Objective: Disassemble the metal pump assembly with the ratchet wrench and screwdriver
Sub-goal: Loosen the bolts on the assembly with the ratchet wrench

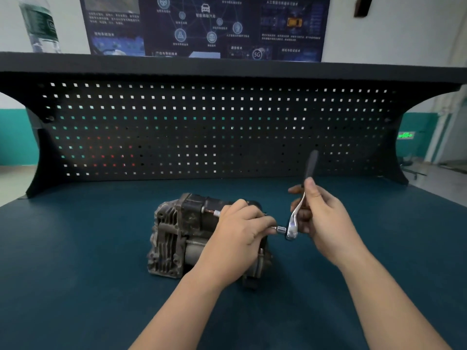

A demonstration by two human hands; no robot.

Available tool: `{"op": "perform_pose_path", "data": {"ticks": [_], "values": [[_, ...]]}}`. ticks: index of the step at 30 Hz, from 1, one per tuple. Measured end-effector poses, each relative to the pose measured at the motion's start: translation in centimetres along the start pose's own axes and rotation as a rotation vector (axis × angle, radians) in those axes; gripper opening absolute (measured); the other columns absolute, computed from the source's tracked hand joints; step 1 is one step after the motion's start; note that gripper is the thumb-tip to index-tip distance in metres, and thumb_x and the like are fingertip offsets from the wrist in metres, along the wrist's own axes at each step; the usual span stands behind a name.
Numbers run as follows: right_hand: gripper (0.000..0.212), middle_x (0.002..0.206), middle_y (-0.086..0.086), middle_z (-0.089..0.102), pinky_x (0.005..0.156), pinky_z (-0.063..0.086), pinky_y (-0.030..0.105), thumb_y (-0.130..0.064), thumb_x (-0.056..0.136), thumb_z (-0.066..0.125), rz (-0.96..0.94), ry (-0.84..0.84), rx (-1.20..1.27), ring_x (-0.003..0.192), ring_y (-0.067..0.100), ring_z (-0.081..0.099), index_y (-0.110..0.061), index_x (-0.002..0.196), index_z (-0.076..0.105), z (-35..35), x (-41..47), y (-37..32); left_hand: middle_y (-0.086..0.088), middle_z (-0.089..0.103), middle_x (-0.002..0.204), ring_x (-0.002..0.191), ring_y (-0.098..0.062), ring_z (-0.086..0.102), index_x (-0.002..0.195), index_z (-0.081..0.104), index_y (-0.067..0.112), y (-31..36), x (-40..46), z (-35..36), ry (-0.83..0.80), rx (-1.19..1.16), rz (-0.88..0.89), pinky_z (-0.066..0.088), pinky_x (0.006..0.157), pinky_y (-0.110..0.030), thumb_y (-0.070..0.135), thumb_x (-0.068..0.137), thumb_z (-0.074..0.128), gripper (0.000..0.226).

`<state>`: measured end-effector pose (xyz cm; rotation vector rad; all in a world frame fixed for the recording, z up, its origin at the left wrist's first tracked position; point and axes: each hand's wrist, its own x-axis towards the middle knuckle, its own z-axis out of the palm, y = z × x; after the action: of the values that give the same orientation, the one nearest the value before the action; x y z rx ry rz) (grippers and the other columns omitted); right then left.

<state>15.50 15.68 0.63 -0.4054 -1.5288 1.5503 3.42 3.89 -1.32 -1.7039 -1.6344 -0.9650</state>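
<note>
Your left hand pinches the socket extension over the pump — your right hand grips the ratchet wrench.

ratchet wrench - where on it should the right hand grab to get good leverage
Probably the black handle end, which sticks up and away, bare above the right hand. That hand now pinches the chrome shank of the ratchet wrench near the head. Come from the right side, since the left hand steadies the socket end against the pump assembly.

Dull, grimy cast-metal pump assembly, glossy chrome ratchet wrench with seemingly matt black grip.
</note>
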Motion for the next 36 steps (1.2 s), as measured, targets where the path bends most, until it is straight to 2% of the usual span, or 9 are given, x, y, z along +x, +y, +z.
{"op": "perform_pose_path", "data": {"ticks": [4,5,7,9,11,17,25,31,36], "values": [[0.023,0.085,0.011,0.061,0.052,0.043,0.023,-0.037,0.087,0.059,-0.062,0.011,-0.091,0.067,0.013,0.058,-0.016,0.097,0.061,-1.3,-2.1,0.7,0.005,0.062,0.073,0.076,-0.010,0.036,0.083,0.073,0.015,0.1,0.1,0.0,0.008,-0.016,-0.003,0.025,0.068,-0.023,0.020,0.080,0.066,0.010],[0.007,0.095,0.009,0.059,0.062,0.046,0.020,-0.023,0.092,0.060,-0.204,0.094,-0.206,0.077,0.007,0.058,-0.023,0.100,0.058,-1.5,-2.4,0.6,0.005,0.063,0.073,0.075,-0.010,0.036,0.083,0.074,0.015,0.2,0.0,0.0,0.014,-0.014,-0.003,0.026,0.068,-0.024,0.020,0.080,0.066,0.010],[0.028,0.115,-0.004,0.051,0.093,0.036,0.018,-0.013,0.091,0.054,-0.594,0.161,-0.637,0.108,-0.001,0.048,-0.034,0.109,0.052,-1.8,-2.3,0.1,0.006,0.063,0.074,0.075,-0.011,0.037,0.083,0.074,0.015,0.2,0.0,0.1,0.016,-0.007,0.001,0.027,0.067,-0.025,0.021,0.081,0.066,0.011],[0.024,0.126,-0.013,0.049,0.107,0.018,0.032,-0.032,0.093,0.046,-0.867,-0.024,-1.099,0.134,0.009,0.030,-0.035,0.114,0.056,-2.2,-1.8,-0.4,0.006,0.063,0.076,0.075,-0.010,0.037,0.085,0.074,0.015,0.2,-0.1,-0.1,0.000,0.001,0.008,0.028,0.068,-0.024,0.026,0.085,0.062,0.016],[0.044,0.121,-0.012,0.058,0.109,0.013,0.047,-0.058,0.095,0.031,-0.905,-0.283,-1.381,0.140,0.018,0.024,-0.031,0.103,0.065,-2.6,-1.1,-0.8,0.006,0.064,0.078,0.076,-0.010,0.037,0.088,0.074,0.016,0.3,0.0,-0.2,-0.020,-0.002,0.011,0.026,0.070,-0.022,0.030,0.088,0.055,0.024],[0.060,0.083,-0.008,0.057,0.100,0.024,0.055,-0.076,0.077,0.034,-1.132,-0.371,-1.625,0.099,0.017,0.052,-0.022,0.077,0.060,-2.9,1.1,-1.2,0.005,0.064,0.078,0.077,-0.012,0.038,0.086,0.073,0.016,0.2,-0.1,0.0,-0.021,0.026,0.018,0.026,0.070,-0.022,0.028,0.087,0.057,0.020],[0.058,0.076,0.000,0.060,0.105,0.025,0.047,-0.067,0.086,0.042,-1.408,-0.276,-1.523,0.101,0.024,0.067,-0.014,0.071,0.061,-3.1,2.4,0.4,0.007,0.065,0.092,0.088,-0.012,0.044,0.094,0.073,0.020,0.3,-0.4,-0.6,-0.029,0.022,-0.002,0.034,0.078,-0.027,0.028,0.086,0.064,0.015],[0.063,0.064,0.002,0.049,0.096,0.036,0.039,-0.069,0.084,0.044,-1.379,-0.326,-1.574,0.063,0.026,0.056,-0.010,0.065,0.057,-2.4,3.0,0.7,0.018,0.055,0.128,0.123,-0.007,0.044,0.121,0.062,0.034,-1.5,-0.4,-3.6,-0.240,0.127,-0.120,0.016,0.103,-0.025,0.063,0.082,0.039,0.053],[0.063,0.061,-0.004,0.048,0.082,0.038,0.032,-0.078,0.073,0.050,-1.316,-0.527,-1.616,0.059,0.019,0.050,-0.016,0.064,0.054,-2.4,3.6,-1.1,0.017,0.069,0.110,0.107,-0.014,0.062,0.101,0.074,0.032,-0.9,-0.6,-2.2,-0.119,0.143,-0.149,0.026,0.089,-0.030,0.045,0.081,0.058,0.029]]}}
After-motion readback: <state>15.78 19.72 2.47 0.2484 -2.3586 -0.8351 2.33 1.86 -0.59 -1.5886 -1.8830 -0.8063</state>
